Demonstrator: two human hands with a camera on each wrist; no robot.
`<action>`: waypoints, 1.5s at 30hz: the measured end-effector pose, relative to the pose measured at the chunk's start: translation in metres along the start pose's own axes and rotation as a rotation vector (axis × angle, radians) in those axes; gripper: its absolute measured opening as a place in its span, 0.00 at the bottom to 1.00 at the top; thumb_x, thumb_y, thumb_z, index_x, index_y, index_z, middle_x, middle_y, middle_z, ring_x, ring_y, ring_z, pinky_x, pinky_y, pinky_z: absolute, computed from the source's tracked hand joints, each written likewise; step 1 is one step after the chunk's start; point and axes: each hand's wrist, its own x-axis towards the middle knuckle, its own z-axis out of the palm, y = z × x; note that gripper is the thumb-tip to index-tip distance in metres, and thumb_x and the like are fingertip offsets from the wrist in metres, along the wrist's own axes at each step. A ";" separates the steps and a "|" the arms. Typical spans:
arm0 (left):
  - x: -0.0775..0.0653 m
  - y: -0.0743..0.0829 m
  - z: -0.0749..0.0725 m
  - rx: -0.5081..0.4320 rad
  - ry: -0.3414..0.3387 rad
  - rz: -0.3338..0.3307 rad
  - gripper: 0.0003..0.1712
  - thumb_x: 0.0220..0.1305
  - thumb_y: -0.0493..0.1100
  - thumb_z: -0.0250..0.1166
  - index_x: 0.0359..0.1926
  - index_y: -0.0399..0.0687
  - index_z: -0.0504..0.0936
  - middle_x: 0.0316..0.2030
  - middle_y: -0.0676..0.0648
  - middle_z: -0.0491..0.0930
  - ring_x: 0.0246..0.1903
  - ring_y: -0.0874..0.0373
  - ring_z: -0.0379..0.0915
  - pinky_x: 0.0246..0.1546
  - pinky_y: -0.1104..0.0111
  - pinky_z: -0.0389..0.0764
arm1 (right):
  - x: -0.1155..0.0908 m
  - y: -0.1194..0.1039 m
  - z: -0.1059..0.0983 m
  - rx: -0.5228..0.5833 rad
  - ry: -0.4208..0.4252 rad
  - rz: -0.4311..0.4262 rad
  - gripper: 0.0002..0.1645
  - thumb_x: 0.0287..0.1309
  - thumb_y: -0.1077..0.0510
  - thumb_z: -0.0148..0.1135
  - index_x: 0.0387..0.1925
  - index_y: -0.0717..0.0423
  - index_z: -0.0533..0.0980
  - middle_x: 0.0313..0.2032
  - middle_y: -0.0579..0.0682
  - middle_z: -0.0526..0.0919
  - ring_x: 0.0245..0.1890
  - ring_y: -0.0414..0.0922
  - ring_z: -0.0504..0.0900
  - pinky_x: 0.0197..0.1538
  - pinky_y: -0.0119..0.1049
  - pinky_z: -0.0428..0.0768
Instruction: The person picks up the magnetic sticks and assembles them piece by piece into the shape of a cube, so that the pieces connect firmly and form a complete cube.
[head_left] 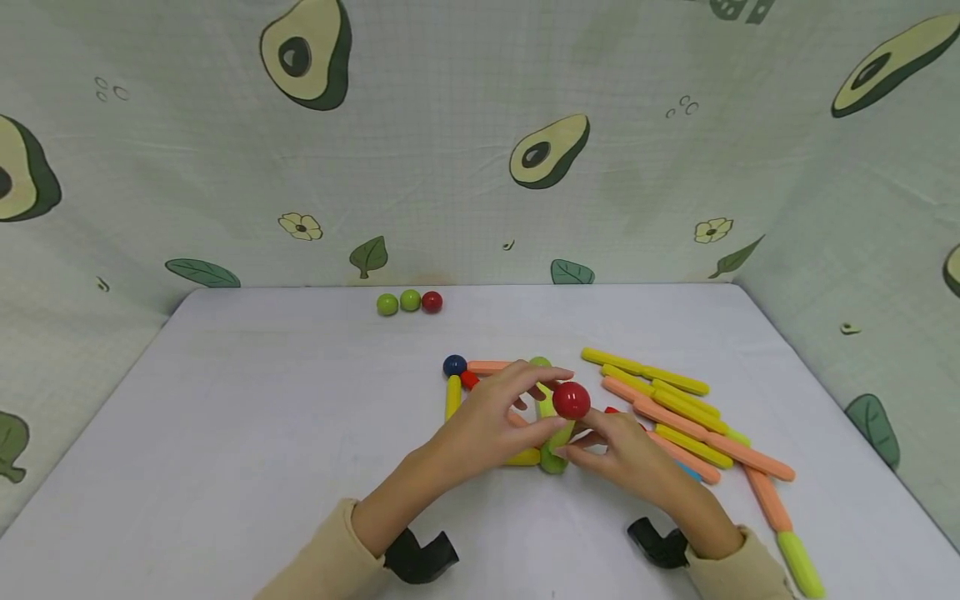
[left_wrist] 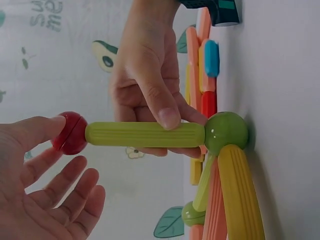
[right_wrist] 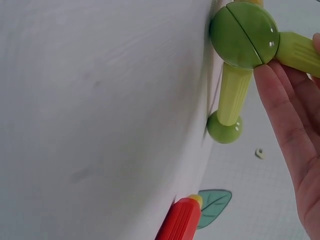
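The left grip point(head_left: 487, 423), narrowed to a pinch, holds a glossy red ball point(head_left: 572, 401); the right grip point(head_left: 626, 454) pinches a ribbed yellow-green rod point(left_wrist: 145, 134), upright on a glossy green ball point(left_wrist: 226, 134) beneath that grip.

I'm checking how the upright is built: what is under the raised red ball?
A light-green rod stands beneath the red ball, its lower end at a green ball. The right hand covers part of the rod; the meeting faces are hidden.
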 end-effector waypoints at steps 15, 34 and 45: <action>-0.056 -0.034 -0.024 0.372 -0.071 -0.372 0.19 0.51 0.46 0.71 0.46 0.52 0.79 0.39 0.52 0.74 0.39 0.60 0.66 0.38 0.70 0.77 | 0.001 -0.001 -0.001 0.028 -0.010 0.015 0.15 0.55 0.53 0.64 0.42 0.55 0.75 0.36 0.45 0.82 0.38 0.41 0.83 0.41 0.29 0.81; -0.074 -0.065 -0.027 0.322 -0.004 -0.482 0.18 0.53 0.40 0.69 0.45 0.57 0.79 0.32 0.55 0.74 0.31 0.64 0.69 0.31 0.76 0.75 | 0.003 -0.010 0.005 0.033 -0.078 0.139 0.17 0.54 0.51 0.65 0.43 0.55 0.75 0.37 0.44 0.82 0.39 0.40 0.83 0.42 0.31 0.82; -0.055 -0.095 -0.040 0.290 0.084 -0.501 0.20 0.56 0.40 0.67 0.51 0.58 0.78 0.37 0.51 0.77 0.35 0.60 0.71 0.39 0.68 0.78 | 0.018 -0.034 0.035 0.034 -0.067 0.114 0.15 0.54 0.55 0.65 0.41 0.55 0.73 0.34 0.44 0.82 0.35 0.41 0.82 0.39 0.27 0.81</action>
